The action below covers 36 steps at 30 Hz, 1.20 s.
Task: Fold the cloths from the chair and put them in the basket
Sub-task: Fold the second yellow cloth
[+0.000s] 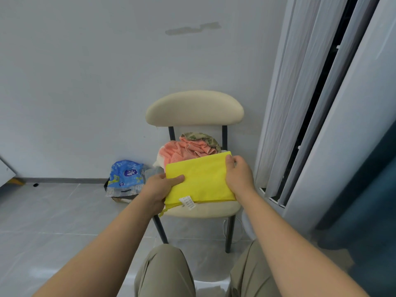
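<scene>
A folded yellow cloth [201, 181] with a white tag lies on the front of the cream chair's seat [205, 210]. My left hand [158, 189] grips its left edge, thumb on top and fingers underneath. My right hand [239, 175] holds its right edge, thumb on the far corner. Behind it on the seat lies a crumpled pile: a pink cloth [184, 151], a camouflage-patterned cloth [203, 137] and a bit of white cloth [159, 160]. No basket is in view.
The chair stands against a white wall, its backrest [195, 108] above the pile. A blue plastic package [125, 177] lies on the grey tiled floor to the chair's left. Grey curtains [310, 103] hang close on the right. My knees [165, 273] are just before the chair.
</scene>
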Tool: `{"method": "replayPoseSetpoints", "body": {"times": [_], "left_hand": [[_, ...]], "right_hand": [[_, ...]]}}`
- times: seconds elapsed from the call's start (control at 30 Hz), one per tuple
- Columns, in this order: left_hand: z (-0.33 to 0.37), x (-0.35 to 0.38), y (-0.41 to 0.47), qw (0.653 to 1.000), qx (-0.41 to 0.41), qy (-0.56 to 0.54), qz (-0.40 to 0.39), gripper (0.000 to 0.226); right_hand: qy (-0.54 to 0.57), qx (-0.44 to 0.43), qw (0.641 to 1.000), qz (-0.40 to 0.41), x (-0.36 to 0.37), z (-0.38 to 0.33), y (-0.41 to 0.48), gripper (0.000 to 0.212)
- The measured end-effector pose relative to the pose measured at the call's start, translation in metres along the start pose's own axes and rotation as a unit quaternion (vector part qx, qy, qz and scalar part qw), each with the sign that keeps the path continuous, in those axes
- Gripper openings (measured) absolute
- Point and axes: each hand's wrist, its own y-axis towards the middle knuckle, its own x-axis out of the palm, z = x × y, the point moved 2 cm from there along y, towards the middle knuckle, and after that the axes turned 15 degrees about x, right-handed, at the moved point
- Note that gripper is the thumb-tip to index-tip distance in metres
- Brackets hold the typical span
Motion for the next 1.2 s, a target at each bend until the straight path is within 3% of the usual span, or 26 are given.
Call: {"method": "replayPoseSetpoints", "body": {"times": [0.07, 0.17, 0.3, 0.4, 0.5, 0.63, 0.77, 0.87, 0.93, 1.03, 1.13, 1.2], "left_hand": [[-0.005, 0.001, 0.0, 0.996, -0.08, -0.044, -0.017, 0.053], [-0.011, 0.003, 0.006, 0.995, -0.08, -0.048, 0.031, 0.06], [-0.011, 0.009, 0.011, 0.996, 0.031, 0.041, 0.076, 0.048], [-0.01, 0.011, 0.008, 0.951, 0.16, 0.239, 0.109, 0.041], [-0.013, 0.014, 0.011, 0.926, 0.169, 0.315, 0.118, 0.043], [-0.02, 0.015, 0.021, 0.922, 0.119, 0.362, 0.073, 0.043], [-0.025, 0.016, 0.021, 0.916, 0.1, 0.388, 0.027, 0.048], [-0.022, 0.018, 0.016, 0.896, 0.153, 0.417, -0.018, 0.068], [-0.023, 0.02, 0.016, 0.869, 0.172, 0.459, -0.068, 0.057], [-0.023, 0.022, 0.01, 0.863, 0.158, 0.471, -0.094, 0.049], [-0.022, 0.024, 0.003, 0.855, 0.146, 0.486, -0.107, 0.079], [-0.023, 0.026, 0.004, 0.861, 0.152, 0.474, -0.103, 0.084]], "right_hand": [[-0.005, -0.01, 1.0, -0.008, -0.001, -0.001, 0.0, 0.037], [-0.013, -0.026, 0.999, -0.018, -0.001, -0.002, 0.0, 0.037], [0.006, -0.02, 0.999, -0.03, -0.001, -0.004, 0.0, 0.037], [0.022, -0.01, 0.999, -0.024, -0.001, -0.003, 0.001, 0.036], [-0.012, 0.018, 1.0, -0.014, 0.001, 0.001, 0.003, 0.041], [-0.07, 0.098, 0.987, -0.104, 0.008, 0.02, 0.008, 0.039], [-0.045, 0.122, 0.981, -0.144, 0.009, 0.032, 0.003, 0.017], [-0.066, 0.093, 0.984, -0.138, 0.007, 0.031, 0.0, 0.037], [-0.079, 0.08, 0.983, -0.142, 0.009, 0.03, 0.0, 0.049], [-0.077, 0.056, 0.986, -0.137, 0.012, 0.029, -0.003, 0.055], [-0.075, 0.014, 0.989, -0.126, 0.012, 0.021, -0.01, 0.06], [-0.072, -0.012, 0.989, -0.129, 0.014, 0.016, -0.018, 0.065]]}}
